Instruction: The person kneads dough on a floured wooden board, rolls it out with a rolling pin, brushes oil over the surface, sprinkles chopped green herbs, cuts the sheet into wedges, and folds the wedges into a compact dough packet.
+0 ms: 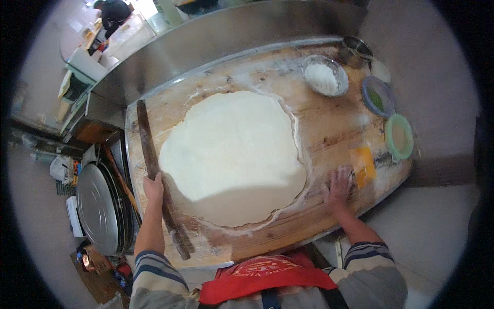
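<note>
A wide sheet of rolled dough [235, 154] lies on the floured wooden board [266, 234], its near part in shadow. Left of it, my left hand [154, 187] grips a long dark wooden rolling pin [146, 135] around its middle. The lower end of a second, shorter stick [186, 239] shows beside the pin. At the right, my right hand [340, 185] rests over the board with its fingers spread, near a yellow scraper [362, 167]; whether something dark lies under its fingers I cannot tell.
A bowl of flour [321, 78], a metal pot [356, 50], a bowl with chopped greens [376, 97] and a green bowl [399, 136] line the right side. A metal wall [231, 42] bounds the far edge. Large round pans [98, 208] stand left. A person [114, 13] is far off.
</note>
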Available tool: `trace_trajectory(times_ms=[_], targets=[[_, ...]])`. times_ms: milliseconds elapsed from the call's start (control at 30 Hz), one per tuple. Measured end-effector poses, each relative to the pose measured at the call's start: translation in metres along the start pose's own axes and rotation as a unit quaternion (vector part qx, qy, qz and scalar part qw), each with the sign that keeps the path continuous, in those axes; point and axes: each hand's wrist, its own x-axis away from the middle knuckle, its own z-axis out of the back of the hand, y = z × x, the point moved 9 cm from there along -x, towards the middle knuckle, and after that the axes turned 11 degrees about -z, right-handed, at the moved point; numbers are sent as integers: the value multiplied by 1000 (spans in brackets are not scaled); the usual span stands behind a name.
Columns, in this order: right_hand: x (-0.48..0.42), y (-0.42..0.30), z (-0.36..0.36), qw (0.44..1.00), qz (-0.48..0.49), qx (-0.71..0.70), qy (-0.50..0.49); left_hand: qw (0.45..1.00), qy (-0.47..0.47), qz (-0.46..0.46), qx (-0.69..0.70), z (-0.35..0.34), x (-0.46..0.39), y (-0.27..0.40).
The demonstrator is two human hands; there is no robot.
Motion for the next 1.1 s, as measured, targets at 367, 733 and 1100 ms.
trace_trajectory(times_ms=[367, 733, 1100], targets=[[-79, -199, 63, 915, 283, -154, -242, 597, -62, 337, 726, -67, 182, 239], [-175, -200, 15, 965, 226, -111, -78, 939, -16, -341, -35, 11, 71, 193], [-344, -325, -25, 978, 198, -10, -59, 915, -59, -378, -127, -55, -117, 251]])
